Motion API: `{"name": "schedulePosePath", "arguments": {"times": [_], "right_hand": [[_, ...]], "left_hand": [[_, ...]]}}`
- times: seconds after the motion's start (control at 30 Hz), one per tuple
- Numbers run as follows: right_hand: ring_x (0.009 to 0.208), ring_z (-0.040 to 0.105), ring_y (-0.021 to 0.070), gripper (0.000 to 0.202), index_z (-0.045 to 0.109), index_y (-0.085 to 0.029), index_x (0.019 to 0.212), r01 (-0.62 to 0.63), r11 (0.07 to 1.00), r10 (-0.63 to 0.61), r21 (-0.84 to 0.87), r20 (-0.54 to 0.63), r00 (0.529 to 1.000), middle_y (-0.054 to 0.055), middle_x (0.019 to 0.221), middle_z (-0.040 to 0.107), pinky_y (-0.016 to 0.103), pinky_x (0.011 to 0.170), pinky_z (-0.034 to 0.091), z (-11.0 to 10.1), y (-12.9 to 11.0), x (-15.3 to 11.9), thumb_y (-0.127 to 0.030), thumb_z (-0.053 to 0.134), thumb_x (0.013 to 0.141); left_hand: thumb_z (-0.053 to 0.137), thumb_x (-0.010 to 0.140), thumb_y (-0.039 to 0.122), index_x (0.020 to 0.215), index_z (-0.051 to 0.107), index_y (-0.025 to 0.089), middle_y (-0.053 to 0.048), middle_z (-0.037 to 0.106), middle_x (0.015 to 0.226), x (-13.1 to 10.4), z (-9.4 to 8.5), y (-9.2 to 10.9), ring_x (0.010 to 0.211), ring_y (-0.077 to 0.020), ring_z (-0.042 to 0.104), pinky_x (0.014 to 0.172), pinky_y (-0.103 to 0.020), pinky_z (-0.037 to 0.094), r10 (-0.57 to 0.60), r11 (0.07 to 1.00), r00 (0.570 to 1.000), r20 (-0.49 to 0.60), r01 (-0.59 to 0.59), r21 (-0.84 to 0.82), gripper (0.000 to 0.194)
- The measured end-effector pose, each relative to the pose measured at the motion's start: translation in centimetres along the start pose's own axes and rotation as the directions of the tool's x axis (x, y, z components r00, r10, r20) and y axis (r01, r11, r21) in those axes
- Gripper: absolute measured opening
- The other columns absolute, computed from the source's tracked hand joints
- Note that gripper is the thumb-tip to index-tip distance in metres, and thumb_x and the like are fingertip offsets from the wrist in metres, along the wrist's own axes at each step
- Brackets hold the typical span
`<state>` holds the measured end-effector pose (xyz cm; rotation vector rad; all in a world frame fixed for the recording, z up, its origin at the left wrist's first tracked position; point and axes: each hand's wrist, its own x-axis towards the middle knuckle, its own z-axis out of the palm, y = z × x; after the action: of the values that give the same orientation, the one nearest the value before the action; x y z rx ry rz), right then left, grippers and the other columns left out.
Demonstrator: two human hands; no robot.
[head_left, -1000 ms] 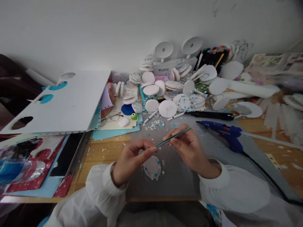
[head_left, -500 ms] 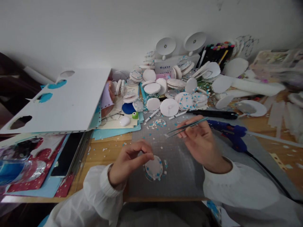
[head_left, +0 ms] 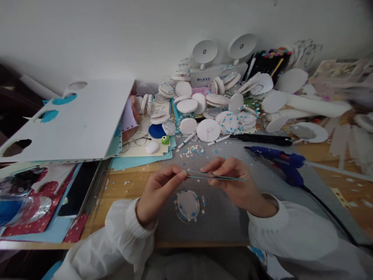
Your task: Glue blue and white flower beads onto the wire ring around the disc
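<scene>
My right hand (head_left: 237, 186) grips green tweezers (head_left: 215, 176), which lie nearly level and point left. Their tips reach the fingertips of my left hand (head_left: 161, 190), whose thumb and forefinger are pinched together; whatever sits between them is too small to make out. Below the hands, a white disc (head_left: 188, 203) ringed with blue and white bits lies flat on the grey mat (head_left: 221, 221). Small loose blue and white pieces (head_left: 192, 151) are scattered on the mat beyond the hands.
Many white discs (head_left: 208, 130) are heaped at the back. A blue glue gun (head_left: 287, 161) with its cord lies at the right. On the left are a white board with holes (head_left: 87, 120), a phone (head_left: 78, 190) and a clear bottle (head_left: 26, 210).
My right hand has come left and down, bringing the tweezer tips to my left fingertips. My left hand has risen away from the ringed disc.
</scene>
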<state>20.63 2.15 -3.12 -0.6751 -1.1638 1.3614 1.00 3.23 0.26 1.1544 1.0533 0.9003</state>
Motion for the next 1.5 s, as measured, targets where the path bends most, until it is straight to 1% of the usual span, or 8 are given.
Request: {"name": "schedulePosePath", "arguments": {"times": [0.13, 0.37, 0.63, 0.77, 0.9, 1.03, 1.27, 1.5], "right_hand": [[0.086, 0.065, 0.0137, 0.022, 0.064, -0.027, 0.081, 0.029, 1.000, -0.029, 0.007, 0.047, 0.998, -0.001, 0.095, 0.069, 0.033, 0.077, 0.054, 0.1, 0.0, 0.0, -0.009, 0.072, 0.071], [0.085, 0.066, 0.0133, 0.025, 0.065, -0.031, 0.083, -0.007, 0.999, 0.004, 0.054, 0.067, 0.998, -0.002, 0.091, 0.069, 0.030, 0.071, 0.056, -0.1, -0.3, 0.0, -0.008, 0.071, 0.072], [0.085, 0.066, 0.0144, 0.034, 0.067, -0.032, 0.087, 0.051, 0.998, -0.047, -0.022, 0.164, 0.985, -0.002, 0.092, 0.068, 0.033, 0.073, 0.057, -0.4, -0.2, -0.1, -0.004, 0.072, 0.068], [0.083, 0.065, 0.0134, 0.039, 0.067, -0.032, 0.090, 0.086, 0.996, -0.076, -0.038, 0.211, 0.975, -0.001, 0.092, 0.068, 0.031, 0.070, 0.056, -0.6, -0.5, -0.1, 0.000, 0.071, 0.068], [0.082, 0.065, 0.0132, 0.038, 0.067, -0.030, 0.091, 0.104, 0.994, -0.091, -0.038, 0.252, 0.963, 0.000, 0.091, 0.068, 0.030, 0.069, 0.054, -0.7, -0.8, 0.0, 0.000, 0.071, 0.068], [0.081, 0.064, 0.0118, 0.035, 0.068, -0.027, 0.089, 0.113, 0.994, -0.111, 0.007, 0.246, 0.963, 0.000, 0.089, 0.068, 0.027, 0.070, 0.053, -0.6, -0.5, 0.1, -0.001, 0.073, 0.067], [0.076, 0.062, 0.0097, 0.023, 0.066, -0.028, 0.080, -0.002, 0.988, -0.016, 0.155, 0.111, 0.994, -0.004, 0.080, 0.064, 0.024, 0.066, 0.049, -0.9, 0.0, 0.2, -0.010, 0.075, 0.068], [0.065, 0.058, 0.0104, 0.027, 0.065, -0.028, 0.073, 0.003, 0.986, -0.052, 0.165, 0.293, 0.955, -0.003, 0.071, 0.060, 0.024, 0.058, 0.047, -1.6, 0.3, 0.4, -0.009, 0.079, 0.061]], "left_hand": [[0.065, 0.079, 0.027, 0.070, 0.067, 0.016, -0.001, 0.061, 0.072, 0.1, -0.5, -0.1, 0.070, -0.0133, 0.053, 0.066, -0.023, 0.043, 0.053, 0.998, 0.999, -0.003, -0.052, 0.025, 0.014], [0.063, 0.080, 0.019, 0.066, 0.069, 0.016, -0.002, 0.060, 0.070, 0.3, -1.2, 0.5, 0.069, -0.0130, 0.054, 0.066, -0.024, 0.041, 0.180, 0.976, 0.972, 0.151, -0.195, 0.094, 0.014], [0.065, 0.075, 0.015, 0.062, 0.068, 0.016, -0.003, 0.058, 0.066, 0.3, -1.3, 0.8, 0.066, -0.0138, 0.054, 0.061, -0.025, 0.041, 0.282, 0.932, 0.945, 0.164, -0.310, 0.188, 0.014], [0.063, 0.075, 0.014, 0.066, 0.068, 0.016, -0.005, 0.060, 0.068, 0.2, -1.4, 1.3, 0.067, -0.0157, 0.055, 0.062, -0.027, 0.042, 0.378, 0.834, 0.900, 0.218, -0.433, 0.343, 0.011], [0.061, 0.074, 0.012, 0.066, 0.066, 0.016, -0.005, 0.062, 0.068, 0.0, -1.3, 2.0, 0.068, -0.0171, 0.054, 0.068, -0.033, 0.040, 0.447, 0.636, 0.847, 0.289, -0.528, 0.563, 0.010], [0.060, 0.074, 0.010, 0.064, 0.066, 0.016, -0.003, 0.063, 0.068, -0.4, -1.0, 2.3, 0.070, -0.0171, 0.052, 0.070, -0.035, 0.035, 0.471, 0.473, 0.823, 0.317, -0.539, 0.697, 0.013], [0.061, 0.074, 0.012, 0.062, 0.065, 0.016, -0.001, 0.064, 0.067, -0.5, 0.0, 2.6, 0.070, -0.0167, 0.050, 0.071, -0.035, 0.033, 0.461, 0.433, 0.830, 0.315, -0.520, 0.736, 0.013], [0.060, 0.072, 0.011, 0.057, 0.062, 0.017, 0.000, 0.062, 0.063, -0.5, 0.5, 2.6, 0.068, -0.0166, 0.048, 0.069, -0.035, 0.031, 0.430, 0.405, 0.862, 0.270, -0.451, 0.795, 0.016]]}}
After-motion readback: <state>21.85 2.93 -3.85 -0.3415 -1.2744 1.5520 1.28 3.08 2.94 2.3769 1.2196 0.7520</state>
